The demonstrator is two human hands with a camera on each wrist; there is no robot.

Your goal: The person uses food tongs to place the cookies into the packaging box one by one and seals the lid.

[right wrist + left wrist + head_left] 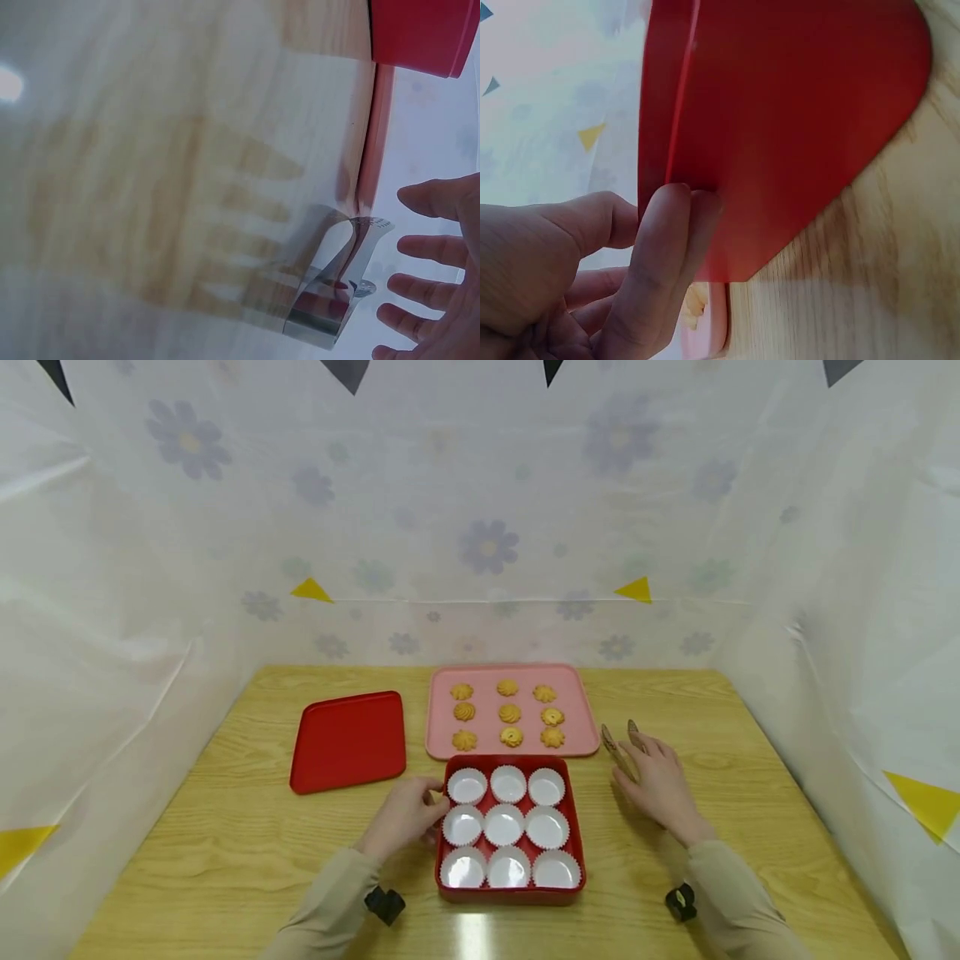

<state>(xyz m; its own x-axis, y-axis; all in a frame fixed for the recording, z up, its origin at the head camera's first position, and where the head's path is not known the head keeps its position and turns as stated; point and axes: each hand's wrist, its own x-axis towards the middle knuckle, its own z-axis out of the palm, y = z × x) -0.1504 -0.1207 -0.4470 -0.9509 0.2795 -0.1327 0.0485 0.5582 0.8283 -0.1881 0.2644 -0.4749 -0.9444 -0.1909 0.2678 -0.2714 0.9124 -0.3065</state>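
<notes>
A red box (577, 835) holding nine empty white paper cups sits at the table's front centre. My left hand (405, 814) holds the box's left wall (795, 120), with the fingers (671, 232) against the outside and the thumb at the rim. Behind the box lies a pink tray (442, 727) with nine cookies in three rows. Metal tongs (619, 748) lie on the table to the right of the tray. My right hand (654, 781) hovers just over the tongs (330, 300), its fingers (431, 246) spread and straight, gripping nothing.
A red lid (348, 742) lies flat to the left of the pink tray. White flowered sheeting walls in the table at the back and on both sides. The pink tray's edge (373, 135) and the red box's corner (420, 34) show in the right wrist view.
</notes>
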